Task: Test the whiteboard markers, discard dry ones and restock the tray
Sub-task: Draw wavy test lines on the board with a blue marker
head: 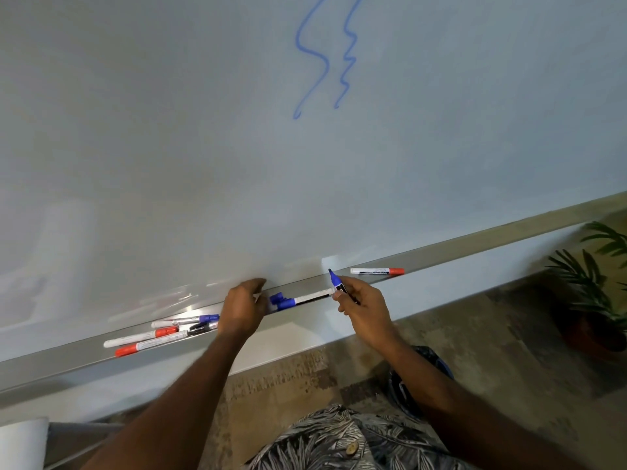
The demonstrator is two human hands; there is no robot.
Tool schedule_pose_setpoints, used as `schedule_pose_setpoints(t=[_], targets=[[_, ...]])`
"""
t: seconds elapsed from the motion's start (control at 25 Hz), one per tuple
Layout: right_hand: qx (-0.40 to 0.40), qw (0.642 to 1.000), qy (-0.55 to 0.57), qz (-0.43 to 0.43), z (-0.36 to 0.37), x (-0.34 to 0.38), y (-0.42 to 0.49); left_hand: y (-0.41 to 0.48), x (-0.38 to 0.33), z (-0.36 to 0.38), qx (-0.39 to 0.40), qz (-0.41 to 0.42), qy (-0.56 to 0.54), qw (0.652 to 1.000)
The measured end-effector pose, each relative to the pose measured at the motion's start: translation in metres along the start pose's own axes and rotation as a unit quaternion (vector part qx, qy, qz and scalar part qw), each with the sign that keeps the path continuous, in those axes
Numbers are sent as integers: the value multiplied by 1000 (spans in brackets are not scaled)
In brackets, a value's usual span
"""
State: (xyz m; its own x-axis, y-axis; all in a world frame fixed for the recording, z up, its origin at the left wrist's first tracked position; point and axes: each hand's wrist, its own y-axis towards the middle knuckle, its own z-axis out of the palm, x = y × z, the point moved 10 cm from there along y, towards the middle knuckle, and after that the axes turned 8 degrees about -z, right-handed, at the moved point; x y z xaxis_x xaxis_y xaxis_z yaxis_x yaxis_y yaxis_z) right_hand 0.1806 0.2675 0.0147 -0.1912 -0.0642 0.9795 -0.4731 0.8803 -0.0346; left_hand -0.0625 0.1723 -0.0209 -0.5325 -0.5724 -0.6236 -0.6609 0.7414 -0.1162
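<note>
Along the foot of the whiteboard (169,130) runs a metal tray (61,364), and the markers lie in it. At its left end sits a loose heap of markers (163,334): two with red caps, one with a blue cap and a black one, lying close together and partly crossing. Just right of the heap the left hand (242,308) reaches into the tray, knuckles up and fingers curled down over the far edge; it is blurred, and whether it grips anything cannot be told. Between the two hands a blue-capped marker (305,299) lies flat in the tray, with a second small blue piece touching its cap end. The right hand (363,307) pinches an uncapped blue marker (337,283) between thumb and fingertips, its tip pointing up and just off the board's lower edge. Further right, a red-capped marker (376,271) lies alone in the tray. High on the board, above the hands, are two blue squiggles (325,56). At the far right a leafy plant (593,266) stands on the floor
</note>
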Motion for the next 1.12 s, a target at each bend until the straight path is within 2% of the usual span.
schedule_pose_setpoints(t=[0.12, 0.2, 0.32, 0.4, 0.56, 0.76, 0.88, 1.0, 1.12], targets=[[-12, 996, 50, -75, 5, 35, 5, -15, -25, -48, -88, 68, -5, 994], [-9, 987, 76, -138, 10, 70, 8, -28, -58, -90, -170, 142, 9, 975], [-2, 965, 124, -229, 18, 131, 10, -54, -115, -160, -312, 272, 12, 910], [2, 949, 170, -265, 21, 171, 12, -62, -146, -205, -373, 318, 14, 872], [50, 919, 215, -327, 27, 239, 13, -68, -192, -271, -467, 351, 74, 808], [53, 891, 146, -426, 35, 310, 20, -73, -250, -350, -557, 368, 109, 736], [10, 869, 114, -481, 36, 356, 23, -68, -267, -374, -580, 363, 129, 718], [-29, 825, 89, -557, 36, 409, 22, -65, -268, -367, -599, 353, 156, 702], [-111, 783, 55, -610, 25, 453, 28, -64, -266, -364, -611, 359, 164, 686]])
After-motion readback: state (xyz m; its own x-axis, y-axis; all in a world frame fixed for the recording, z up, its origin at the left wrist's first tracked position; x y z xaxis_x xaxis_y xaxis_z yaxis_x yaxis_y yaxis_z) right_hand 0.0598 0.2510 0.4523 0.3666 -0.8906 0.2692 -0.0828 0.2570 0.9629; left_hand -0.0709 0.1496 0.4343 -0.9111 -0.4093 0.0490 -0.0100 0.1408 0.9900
